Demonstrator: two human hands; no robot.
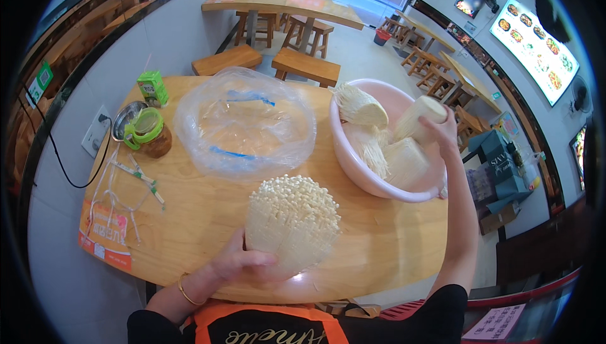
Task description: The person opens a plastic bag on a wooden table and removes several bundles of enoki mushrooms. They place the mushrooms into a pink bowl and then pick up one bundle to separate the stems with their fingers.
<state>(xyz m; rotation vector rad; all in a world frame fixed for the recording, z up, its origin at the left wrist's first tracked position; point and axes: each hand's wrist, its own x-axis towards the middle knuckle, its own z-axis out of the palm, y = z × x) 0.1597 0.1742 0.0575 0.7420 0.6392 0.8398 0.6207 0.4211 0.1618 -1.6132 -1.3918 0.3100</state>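
My left hand [243, 257] is wrapped round the lower left side of a big bundle of enoki mushrooms [293, 221], its small pale caps turned up and away from me. The bundle is at the near edge of the table. Over at the right, my right hand [440, 128] grips another enoki bundle [411, 118] by its cut end, inside a pale pink basin [353, 170]. More enoki bundles [360, 105] lie in the basin, some of them loosened into strands. My right fingertips are partly hidden behind the bundle.
A clear plastic bag [246, 123] lies spread open mid-table. At the left stand a green drink carton [152, 88], a metal bowl [128, 117] and a green-lidded jar [151, 136]. White cords [113, 195] lie nearer me. Wooden stools [306, 66] stand beyond the table [385, 237].
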